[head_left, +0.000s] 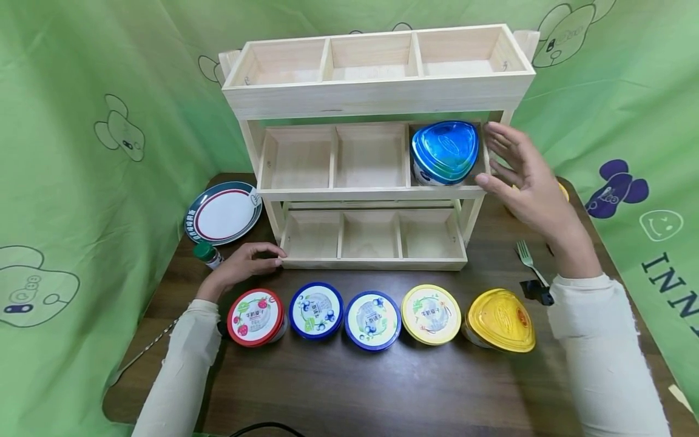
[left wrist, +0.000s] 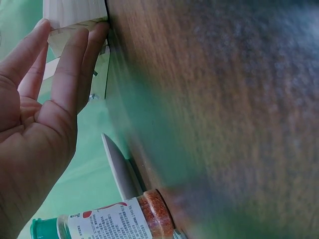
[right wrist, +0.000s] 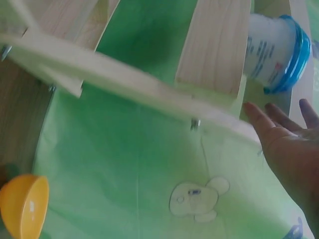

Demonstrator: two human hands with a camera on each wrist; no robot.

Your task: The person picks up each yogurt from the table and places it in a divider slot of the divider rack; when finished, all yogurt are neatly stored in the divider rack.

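My right hand (head_left: 526,176) is beside the right end of the wooden rack (head_left: 377,97), thumb and fingers apart, holding nothing. Close to its fingers, a canister with a blue lid (head_left: 446,152) stands in the right compartment of the middle tier. In the right wrist view, a gap separates this blue-lidded canister (right wrist: 274,55) from the fingertips (right wrist: 251,110). At the lower tier's left end, my left hand (head_left: 246,267) touches the rack's corner. The left wrist view shows its fairly straight fingers (left wrist: 70,69) against the wood (left wrist: 75,12).
In front of the rack stand a red-lidded tub (head_left: 255,317), two blue-lidded tubs (head_left: 316,310), a yellow-lidded tub (head_left: 431,314) and a yellow-lidded canister (head_left: 501,320). A plate (head_left: 224,212) and green-capped bottle (head_left: 206,254) are left; a fork (head_left: 530,261) and yellow bowl (right wrist: 25,204) right.
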